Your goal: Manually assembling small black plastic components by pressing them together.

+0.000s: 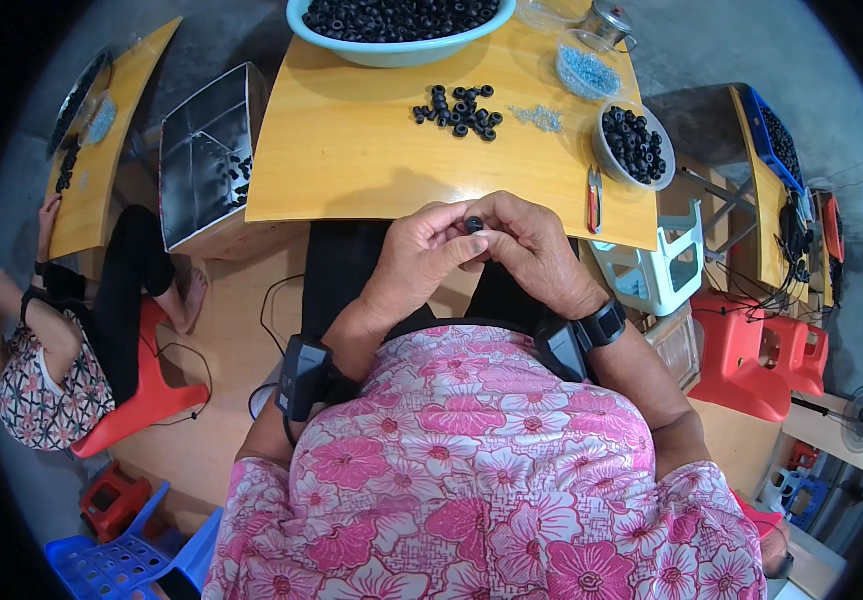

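Head view: everything is placed from the wooden table (351, 170).
Bowls: one big light-blue bowl (391, 50) of black rings at its far edge; one small white bowl (606, 150) at its right.
Loose rings (458, 110): roughly twenty, mid-table.
Hands: left hand (411, 262) and right hand (541, 255) meet at its near edge.
Black ring (474, 224): one, pinched between both hands' fingertips.

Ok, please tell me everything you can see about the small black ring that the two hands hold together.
The small black ring is a round, dark piece that looks like rubber, with a hole in its middle, of the same kind as the loose black rings farther up the wooden table. It is pinched between the fingertips of the left hand and the right hand, held above the near table edge, in front of the person's body. Only the fingers touch it; finer detail is too small to tell.
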`<state>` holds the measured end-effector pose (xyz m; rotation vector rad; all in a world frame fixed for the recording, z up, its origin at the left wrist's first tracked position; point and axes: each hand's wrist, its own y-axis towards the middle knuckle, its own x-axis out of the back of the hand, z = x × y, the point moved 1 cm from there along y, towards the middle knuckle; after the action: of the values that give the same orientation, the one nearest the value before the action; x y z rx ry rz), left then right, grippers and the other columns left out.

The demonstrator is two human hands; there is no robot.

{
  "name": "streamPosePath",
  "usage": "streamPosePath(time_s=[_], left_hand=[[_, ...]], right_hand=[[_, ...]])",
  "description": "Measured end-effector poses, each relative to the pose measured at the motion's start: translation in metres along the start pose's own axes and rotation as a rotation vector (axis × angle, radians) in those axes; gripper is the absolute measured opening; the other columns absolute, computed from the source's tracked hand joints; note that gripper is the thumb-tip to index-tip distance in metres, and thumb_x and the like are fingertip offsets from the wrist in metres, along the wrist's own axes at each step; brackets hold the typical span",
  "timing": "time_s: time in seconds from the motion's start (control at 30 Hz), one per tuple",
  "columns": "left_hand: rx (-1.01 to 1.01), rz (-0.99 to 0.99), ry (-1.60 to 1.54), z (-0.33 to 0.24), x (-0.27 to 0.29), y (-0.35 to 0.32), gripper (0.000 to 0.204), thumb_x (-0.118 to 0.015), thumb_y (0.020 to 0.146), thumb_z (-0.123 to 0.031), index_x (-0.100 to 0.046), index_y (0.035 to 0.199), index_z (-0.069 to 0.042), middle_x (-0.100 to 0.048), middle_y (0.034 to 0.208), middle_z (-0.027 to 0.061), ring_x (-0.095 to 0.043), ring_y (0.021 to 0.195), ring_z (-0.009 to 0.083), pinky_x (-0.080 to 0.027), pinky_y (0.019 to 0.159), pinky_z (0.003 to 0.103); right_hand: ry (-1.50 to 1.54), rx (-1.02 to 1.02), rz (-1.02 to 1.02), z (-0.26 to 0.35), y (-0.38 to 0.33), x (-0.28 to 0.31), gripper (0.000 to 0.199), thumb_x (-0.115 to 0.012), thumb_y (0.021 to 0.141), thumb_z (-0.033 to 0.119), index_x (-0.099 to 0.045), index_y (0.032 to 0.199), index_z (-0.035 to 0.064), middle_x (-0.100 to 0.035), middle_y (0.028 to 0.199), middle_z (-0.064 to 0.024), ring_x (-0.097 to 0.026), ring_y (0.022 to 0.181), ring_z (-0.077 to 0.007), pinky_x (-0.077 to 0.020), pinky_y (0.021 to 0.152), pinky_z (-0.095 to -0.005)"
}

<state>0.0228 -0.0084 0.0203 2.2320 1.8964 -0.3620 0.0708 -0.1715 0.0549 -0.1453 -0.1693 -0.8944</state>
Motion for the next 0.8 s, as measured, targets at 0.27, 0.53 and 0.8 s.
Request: streamPosePath(time_s=[0.27,0.53,0.8], left_hand=[[-0.051,-0.084,0.069,-0.002,-0.006,-0.004,0.034,-0.065,0.092,-0.01,-0.057,0.12,0.007,-0.057,0.093,0.0052,-0.061,0.081,0.0096,-0.054,0.068,0.022],[0.113,-0.071,-0.398,0.009,0.002,0.0,0.037,-0.056,0.097,-0.011,-0.052,0.13,0.006,-0.062,0.113,0.0088,-0.06,0.1,0.0135,-0.05,0.09,0.027],[0.138,-0.055,-0.365,0.006,0.006,-0.001,0.033,-0.053,0.097,-0.007,-0.054,0.127,0.005,-0.063,0.113,0.0104,-0.063,0.098,0.0146,-0.053,0.087,0.029]], right_hand=[[-0.008,0.045,0.006,-0.006,0.003,-0.001,0.017,-0.061,0.088,0.006,-0.058,0.103,-0.0018,-0.063,0.086,-0.0093,-0.06,0.077,-0.014,-0.0494,0.07,-0.0282],[-0.254,0.184,-0.069,0.004,0.005,0.001,0.021,-0.063,0.087,0.009,-0.06,0.106,0.0016,-0.06,0.088,-0.0134,-0.061,0.08,-0.0269,-0.0487,0.073,-0.0331],[-0.38,0.237,-0.019,0.006,0.007,0.001,0.025,-0.064,0.086,0.011,-0.06,0.109,0.0042,-0.059,0.088,-0.0155,-0.06,0.083,-0.0343,-0.0481,0.074,-0.0393]])
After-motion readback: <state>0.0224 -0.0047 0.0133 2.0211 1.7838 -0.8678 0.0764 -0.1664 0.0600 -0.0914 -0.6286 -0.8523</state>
